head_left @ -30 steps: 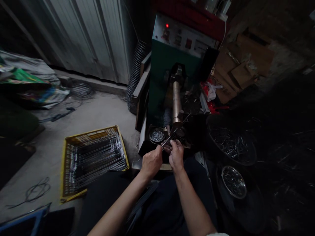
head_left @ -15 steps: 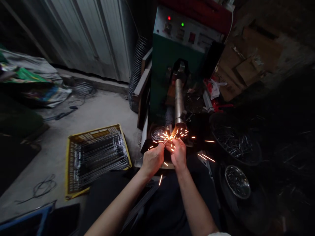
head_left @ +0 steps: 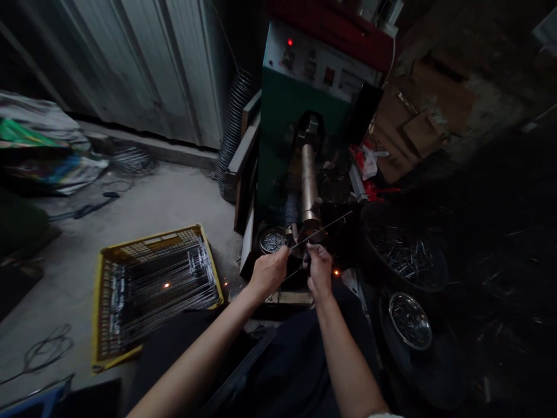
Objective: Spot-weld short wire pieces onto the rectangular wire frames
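Observation:
My left hand [head_left: 268, 274] is closed round a thin metal rod [head_left: 334, 220], which slants up to the right past the front of the welding machine's thick metal arm [head_left: 309, 180]. My right hand [head_left: 319, 270] is just beside it, thumb and fingers pinched together below the rod. A small dark piece seems to be between those fingertips, too small to name. Both hands are close in front of the machine's lower electrode [head_left: 290, 223]. Left of the electrode stands a round dish [head_left: 273, 239] of small metal parts.
A yellow plastic crate [head_left: 101, 313] with many wire rods sits on the floor at left. The green cabinet [head_left: 278, 116] rises ahead. At right are a dark basin [head_left: 439, 273] of metal pieces and a shiny bowl [head_left: 429, 328]. Cardboard boxes [head_left: 418, 128] lie behind.
The bright shower of sparks has died to a few glowing specks. The green lamp on the machine has gone out. The rod now shows clearly, slanting across the arm's front.

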`<state>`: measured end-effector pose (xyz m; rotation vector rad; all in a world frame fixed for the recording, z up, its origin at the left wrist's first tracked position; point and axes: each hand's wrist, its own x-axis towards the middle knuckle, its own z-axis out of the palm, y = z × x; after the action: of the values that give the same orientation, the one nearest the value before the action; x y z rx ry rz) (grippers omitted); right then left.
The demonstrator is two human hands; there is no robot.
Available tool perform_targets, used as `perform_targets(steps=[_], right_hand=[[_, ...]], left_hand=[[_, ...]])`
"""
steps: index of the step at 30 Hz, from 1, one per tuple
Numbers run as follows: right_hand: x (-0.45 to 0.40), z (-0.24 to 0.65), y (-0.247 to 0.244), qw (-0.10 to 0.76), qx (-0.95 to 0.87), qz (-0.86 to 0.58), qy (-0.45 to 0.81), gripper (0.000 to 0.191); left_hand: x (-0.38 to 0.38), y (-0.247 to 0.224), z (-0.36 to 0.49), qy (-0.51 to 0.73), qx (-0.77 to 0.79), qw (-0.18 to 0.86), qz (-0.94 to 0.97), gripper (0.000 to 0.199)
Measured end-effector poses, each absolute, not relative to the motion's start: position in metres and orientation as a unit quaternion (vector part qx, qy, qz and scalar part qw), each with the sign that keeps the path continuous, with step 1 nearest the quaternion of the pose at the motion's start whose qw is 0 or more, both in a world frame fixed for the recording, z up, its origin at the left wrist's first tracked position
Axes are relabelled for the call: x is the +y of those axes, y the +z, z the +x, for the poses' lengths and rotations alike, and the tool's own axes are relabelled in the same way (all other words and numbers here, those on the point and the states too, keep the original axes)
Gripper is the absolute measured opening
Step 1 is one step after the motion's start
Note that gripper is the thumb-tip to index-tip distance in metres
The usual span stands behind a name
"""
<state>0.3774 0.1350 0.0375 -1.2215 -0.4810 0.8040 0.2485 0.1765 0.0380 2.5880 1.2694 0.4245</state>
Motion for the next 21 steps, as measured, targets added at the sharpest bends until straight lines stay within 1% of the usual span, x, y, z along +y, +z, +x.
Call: perform_targets(steps=[8, 12, 15, 17, 21], right_hand=[[0.141, 0.377, 0.033, 0.709, -0.219, -0.56, 0.369, 0.029], [0.123, 0.385, 0.035, 0.669, -0.244, -0.586, 0.386, 0.033], [0.086, 0.389, 0.025, 0.604, -0.283, -0.631, 0.395, 0.035], [0.054, 0.385, 0.007, 0.55, -0.305, -0.654, 0.42, 0.037], [-0.008, 0.366, -0.035, 0.391, -0.378, -0.673, 0.502, 0.035]], left_hand=[[0.186, 0.039, 0.244, 0.141, 0.414, 0.109, 0.893, 0.025], [0.187, 0.041, 0.241, 0.14, 0.402, 0.106, 0.899, 0.029], [0.188, 0.043, 0.238, 0.147, 0.374, 0.111, 0.909, 0.026], [0.186, 0.042, 0.234, 0.151, 0.362, 0.113, 0.913, 0.022], [0.177, 0.028, 0.206, 0.142, 0.357, 0.125, 0.915, 0.018]])
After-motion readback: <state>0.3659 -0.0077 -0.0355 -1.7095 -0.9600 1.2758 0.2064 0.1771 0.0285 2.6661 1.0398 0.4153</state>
